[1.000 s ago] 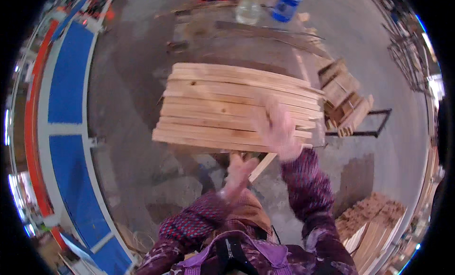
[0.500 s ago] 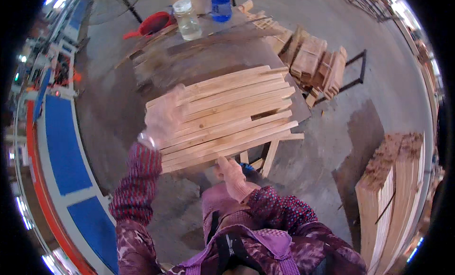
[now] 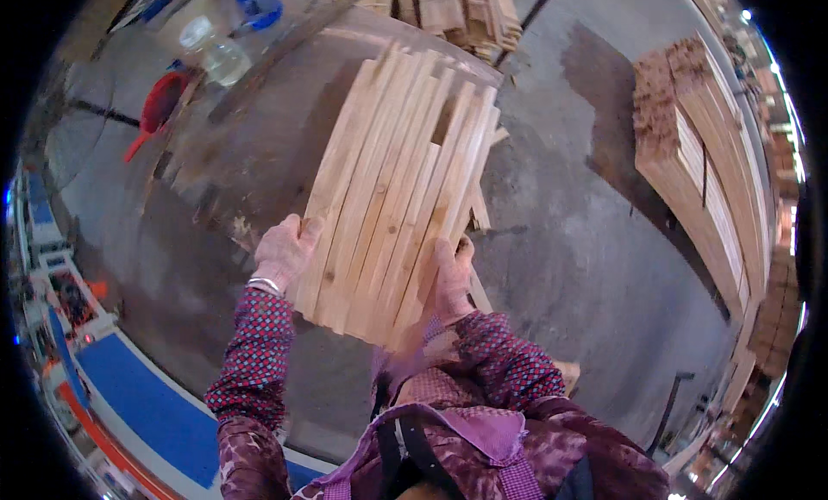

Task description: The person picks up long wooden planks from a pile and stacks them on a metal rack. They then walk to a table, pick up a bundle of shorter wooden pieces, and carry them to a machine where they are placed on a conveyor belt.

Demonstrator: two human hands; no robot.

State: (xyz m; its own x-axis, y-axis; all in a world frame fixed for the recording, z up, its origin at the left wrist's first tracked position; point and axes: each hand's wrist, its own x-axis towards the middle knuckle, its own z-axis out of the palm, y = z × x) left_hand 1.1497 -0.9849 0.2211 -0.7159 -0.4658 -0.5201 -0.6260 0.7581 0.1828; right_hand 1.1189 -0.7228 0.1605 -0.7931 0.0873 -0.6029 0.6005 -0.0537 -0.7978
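While the left hand (image 3: 283,252) and right hand (image 3: 450,276) clamped the near end of a bundle of pale wooden slats (image 3: 399,177), held above the grey concrete floor (image 3: 561,233), loose slats looked liable to slide out, since nothing bound them.

Grey concrete floor (image 3: 586,233). Tall stack of cut boards (image 3: 699,164) at right, banded. Two clear bottles (image 3: 220,56), one blue-capped, top left beside a red scoop (image 3: 155,112). More stacked timber (image 3: 457,9) at top. Blue mat (image 3: 147,405) lower left.
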